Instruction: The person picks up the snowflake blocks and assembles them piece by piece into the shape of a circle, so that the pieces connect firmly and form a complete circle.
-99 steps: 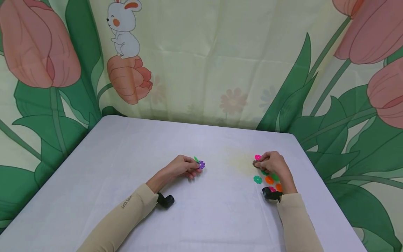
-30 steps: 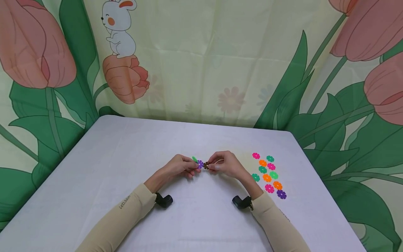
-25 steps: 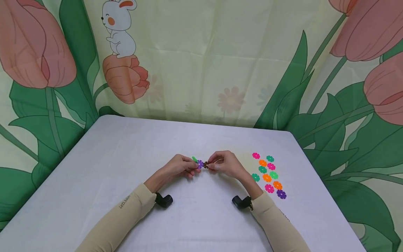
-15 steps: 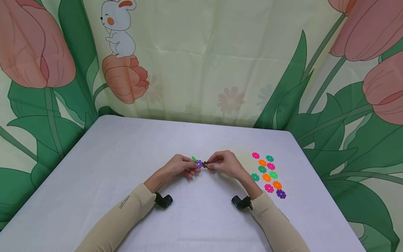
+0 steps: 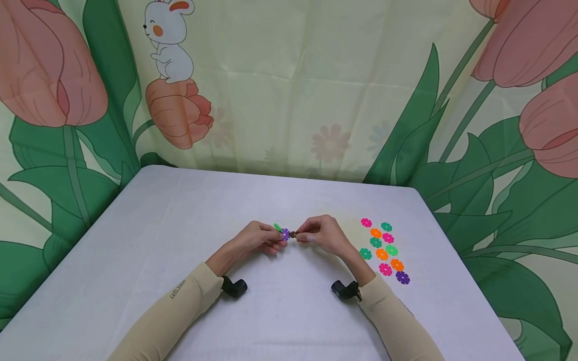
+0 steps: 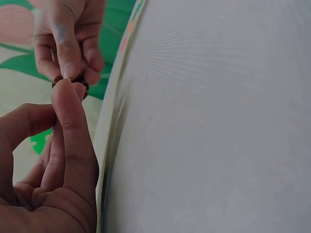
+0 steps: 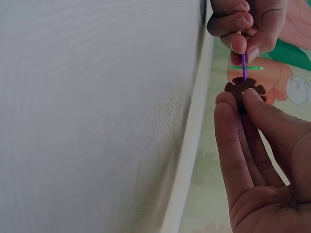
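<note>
Over the middle of the table my left hand (image 5: 261, 237) pinches a purple flower-shaped plastic disc (image 5: 286, 234) between thumb and fingers. A light green disc (image 5: 277, 227) is joined to the purple one and sticks out beyond my left fingertips. My right hand (image 5: 323, 234) pinches a brown flower disc (image 5: 293, 234) by its edge. In the right wrist view the purple disc (image 7: 244, 67) stands edge-on, its rim right at a notch of the brown disc (image 7: 245, 90), crosswise to it. In the left wrist view my left fingers (image 6: 70, 114) hide most of the discs.
Several loose flower discs lie on the white table (image 5: 203, 200) to the right, among them a pink one (image 5: 366, 222), an orange one (image 5: 382, 254) and a dark purple one (image 5: 403, 277). Behind the table hangs a printed curtain (image 5: 271, 90).
My right hand has brought the brown disc from the loose discs at the right to the purple disc. Over the last second the brown disc has turned more edge-on. My left hand stays nearly still.
</note>
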Motion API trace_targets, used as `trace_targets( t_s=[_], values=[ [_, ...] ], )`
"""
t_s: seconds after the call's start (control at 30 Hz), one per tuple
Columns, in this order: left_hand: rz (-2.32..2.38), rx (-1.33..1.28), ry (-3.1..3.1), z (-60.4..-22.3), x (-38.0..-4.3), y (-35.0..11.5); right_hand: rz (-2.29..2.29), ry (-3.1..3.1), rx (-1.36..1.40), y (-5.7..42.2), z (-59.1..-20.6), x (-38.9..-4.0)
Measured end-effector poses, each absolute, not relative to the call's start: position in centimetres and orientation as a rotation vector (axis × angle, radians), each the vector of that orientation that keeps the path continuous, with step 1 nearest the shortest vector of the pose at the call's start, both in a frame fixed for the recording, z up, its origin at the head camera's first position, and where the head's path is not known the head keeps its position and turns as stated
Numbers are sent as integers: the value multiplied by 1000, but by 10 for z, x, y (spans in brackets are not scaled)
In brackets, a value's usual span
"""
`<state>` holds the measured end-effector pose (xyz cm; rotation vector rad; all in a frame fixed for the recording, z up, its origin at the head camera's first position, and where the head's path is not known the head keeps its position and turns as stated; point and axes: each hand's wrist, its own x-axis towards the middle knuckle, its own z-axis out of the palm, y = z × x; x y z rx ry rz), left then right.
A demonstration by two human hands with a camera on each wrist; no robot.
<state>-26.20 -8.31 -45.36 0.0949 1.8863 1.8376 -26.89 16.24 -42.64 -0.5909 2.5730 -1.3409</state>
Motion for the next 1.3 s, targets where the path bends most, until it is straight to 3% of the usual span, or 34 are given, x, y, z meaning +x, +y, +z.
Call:
trace_targets(
  t_s=[1.3],
  values=[
    [1900, 118, 1775, -459, -262, -82, -1360, 2561, -644, 159, -428, -267]
  ],
)
